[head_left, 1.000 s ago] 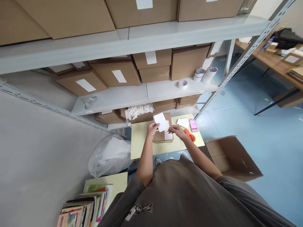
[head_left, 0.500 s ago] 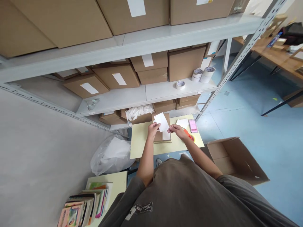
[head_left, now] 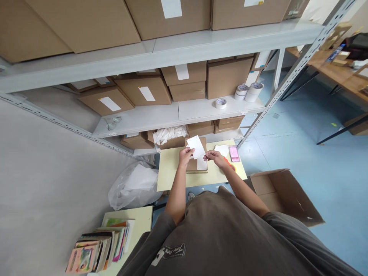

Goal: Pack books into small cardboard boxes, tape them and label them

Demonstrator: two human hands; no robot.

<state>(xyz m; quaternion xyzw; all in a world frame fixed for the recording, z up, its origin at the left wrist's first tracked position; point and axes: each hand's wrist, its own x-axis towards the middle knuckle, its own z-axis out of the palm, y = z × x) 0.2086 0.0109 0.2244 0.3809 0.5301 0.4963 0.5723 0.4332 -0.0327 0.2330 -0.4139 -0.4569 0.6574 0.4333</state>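
A white paper label (head_left: 196, 147) is held over a cardboard box (head_left: 192, 166) on the pale yellow table (head_left: 168, 168). My left hand (head_left: 185, 156) pinches its left edge. The fingers of my right hand (head_left: 213, 156) are pinched at the label's lower right corner. Another white label (head_left: 202, 164) lies on the box top, beneath the held one. To the right of my right hand is an orange tool (head_left: 229, 164), partly hidden by my forearm. White papers (head_left: 222, 149) and a pink stack (head_left: 234, 154) lie behind it.
A grey metal shelf (head_left: 143, 119) with cardboard boxes and tape rolls (head_left: 220, 103) stands ahead. An open carton (head_left: 287, 195) sits on the floor at right. At left are a clear plastic bag (head_left: 135, 188) and a stack of books (head_left: 97, 249) on another table.
The view has shifted slightly. Both hands keep nearly the same place, with the label still between them.
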